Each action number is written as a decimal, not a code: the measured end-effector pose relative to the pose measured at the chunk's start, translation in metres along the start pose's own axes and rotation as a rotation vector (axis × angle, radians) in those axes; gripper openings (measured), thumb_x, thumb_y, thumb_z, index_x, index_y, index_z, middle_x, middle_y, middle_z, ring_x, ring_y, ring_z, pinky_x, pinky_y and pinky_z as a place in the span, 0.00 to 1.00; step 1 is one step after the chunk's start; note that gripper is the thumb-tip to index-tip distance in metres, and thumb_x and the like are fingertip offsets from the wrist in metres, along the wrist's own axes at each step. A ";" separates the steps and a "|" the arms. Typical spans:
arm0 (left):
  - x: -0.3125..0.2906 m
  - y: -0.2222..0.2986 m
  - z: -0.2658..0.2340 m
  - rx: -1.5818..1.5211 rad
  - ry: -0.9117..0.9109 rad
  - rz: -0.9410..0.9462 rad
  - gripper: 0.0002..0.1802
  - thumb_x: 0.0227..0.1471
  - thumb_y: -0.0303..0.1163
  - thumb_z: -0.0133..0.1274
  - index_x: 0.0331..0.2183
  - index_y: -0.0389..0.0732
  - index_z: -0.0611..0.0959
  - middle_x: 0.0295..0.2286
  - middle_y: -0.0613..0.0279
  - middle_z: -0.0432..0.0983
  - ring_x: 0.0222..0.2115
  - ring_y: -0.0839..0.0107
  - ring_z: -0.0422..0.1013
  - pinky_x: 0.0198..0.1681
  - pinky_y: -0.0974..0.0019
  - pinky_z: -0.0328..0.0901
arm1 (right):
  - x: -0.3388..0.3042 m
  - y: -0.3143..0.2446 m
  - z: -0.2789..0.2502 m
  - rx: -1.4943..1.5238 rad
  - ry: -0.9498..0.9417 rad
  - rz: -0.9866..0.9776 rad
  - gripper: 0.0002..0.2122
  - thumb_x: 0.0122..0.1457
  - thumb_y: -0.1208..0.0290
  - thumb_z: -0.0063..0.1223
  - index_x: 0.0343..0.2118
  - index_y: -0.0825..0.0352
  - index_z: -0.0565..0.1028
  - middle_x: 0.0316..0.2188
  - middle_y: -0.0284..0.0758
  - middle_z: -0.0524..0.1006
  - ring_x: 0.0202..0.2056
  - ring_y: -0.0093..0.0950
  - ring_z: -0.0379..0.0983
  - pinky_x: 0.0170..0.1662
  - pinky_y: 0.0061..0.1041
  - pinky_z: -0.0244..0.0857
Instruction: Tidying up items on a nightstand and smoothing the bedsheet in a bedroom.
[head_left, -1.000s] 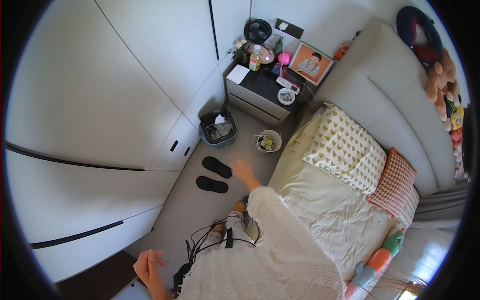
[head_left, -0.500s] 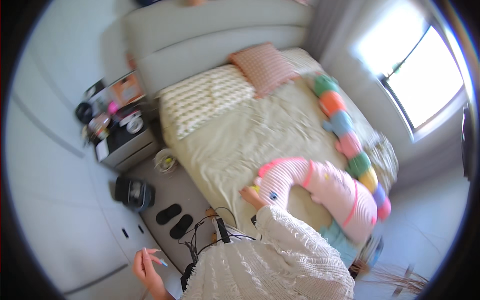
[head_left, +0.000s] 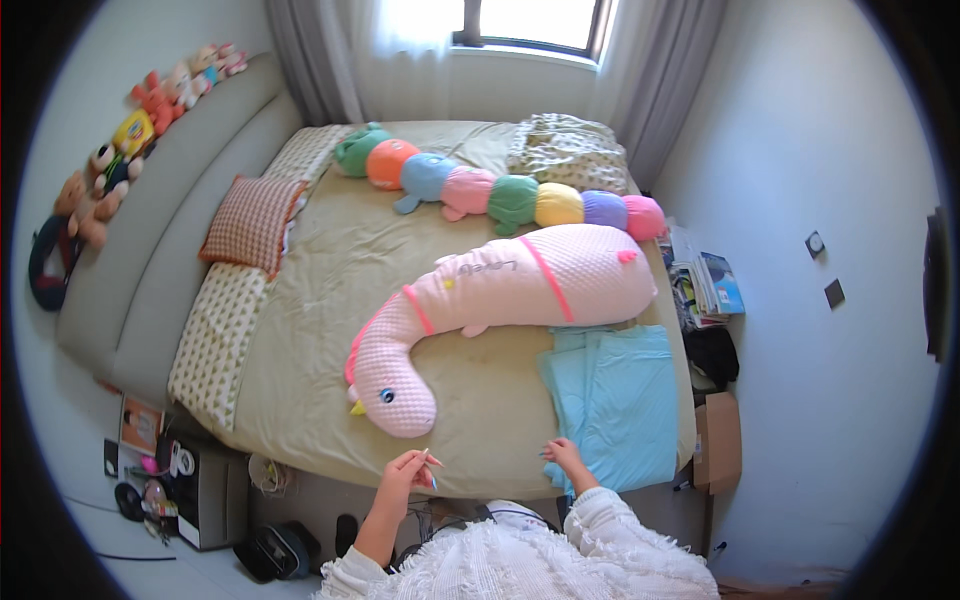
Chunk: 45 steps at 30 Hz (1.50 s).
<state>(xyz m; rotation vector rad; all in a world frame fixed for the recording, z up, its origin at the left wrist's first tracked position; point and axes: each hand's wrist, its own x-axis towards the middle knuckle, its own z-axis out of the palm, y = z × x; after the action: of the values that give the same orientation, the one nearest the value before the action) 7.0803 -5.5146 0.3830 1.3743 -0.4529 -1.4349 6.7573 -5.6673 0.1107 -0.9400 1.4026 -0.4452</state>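
A long pink plush pillow (head_left: 500,285), with a dark-blue eye and a small yellow horn, lies curved across the bed. Its head end points toward me. My left hand (head_left: 408,468) is held over the bed's near edge, just below that head, fingers apart and nothing in them. Over the same edge, farther right, my right hand (head_left: 564,454) hovers with fingers loosely stretched, also holding nothing. Nearest to it is a folded light-blue cloth (head_left: 625,400) at the bed's right end. Behind the pink pillow lies a multicoloured caterpillar plush (head_left: 512,203).
A checked cushion (head_left: 253,223) and patterned pillows rest by the grey headboard (head_left: 160,250), with plush toys along its top. At lower left stand a cluttered nightstand (head_left: 212,495) and a black bin (head_left: 278,550). Books (head_left: 715,285) and a cardboard box (head_left: 718,440) stand beside the bed's right end.
My view has turned right, so the bed lies crosswise. My right hand has come away from the pink pillow's head, and my left hand has moved from above the floor to the bed's edge.
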 end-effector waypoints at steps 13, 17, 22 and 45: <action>0.230 -0.053 0.029 -0.732 0.360 -0.176 0.08 0.49 0.34 0.45 0.30 0.44 0.77 0.22 0.71 0.73 0.26 0.73 0.70 0.30 0.66 0.65 | 0.114 -0.055 -0.173 0.403 0.312 0.067 0.10 0.56 0.63 0.46 0.36 0.64 0.69 0.27 0.32 0.75 0.24 0.23 0.72 0.28 0.21 0.65; 0.272 -0.064 -0.022 -0.866 0.580 -0.221 0.07 0.46 0.32 0.46 0.28 0.42 0.77 0.22 0.66 0.73 0.25 0.69 0.70 0.29 0.63 0.64 | 0.156 -0.147 -0.145 0.373 0.087 -0.088 0.10 0.56 0.63 0.48 0.38 0.62 0.69 0.30 0.32 0.75 0.28 0.24 0.73 0.33 0.22 0.66; 0.322 -0.150 -0.099 -0.951 0.451 -0.338 0.20 0.44 0.47 0.47 0.28 0.38 0.74 0.26 0.58 0.72 0.24 0.62 0.66 0.30 0.58 0.62 | 0.224 -0.200 -0.099 0.410 -0.030 -0.060 0.13 0.55 0.61 0.49 0.39 0.62 0.69 0.31 0.31 0.74 0.30 0.25 0.73 0.33 0.24 0.66; 0.492 -0.113 -0.200 -1.505 1.166 0.276 0.14 0.43 0.46 0.57 0.32 0.52 0.76 0.22 0.76 0.68 0.21 0.81 0.62 0.23 0.77 0.59 | 0.373 -0.219 -0.009 1.043 0.185 0.111 0.11 0.51 0.55 0.54 0.31 0.56 0.74 0.25 0.24 0.74 0.21 0.16 0.64 0.26 0.18 0.59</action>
<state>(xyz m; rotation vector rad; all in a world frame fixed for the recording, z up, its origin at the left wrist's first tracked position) 7.3149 -5.8134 -0.0058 0.5677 0.9956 -0.2484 6.8674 -6.0806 0.0460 0.0303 1.1334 -1.0565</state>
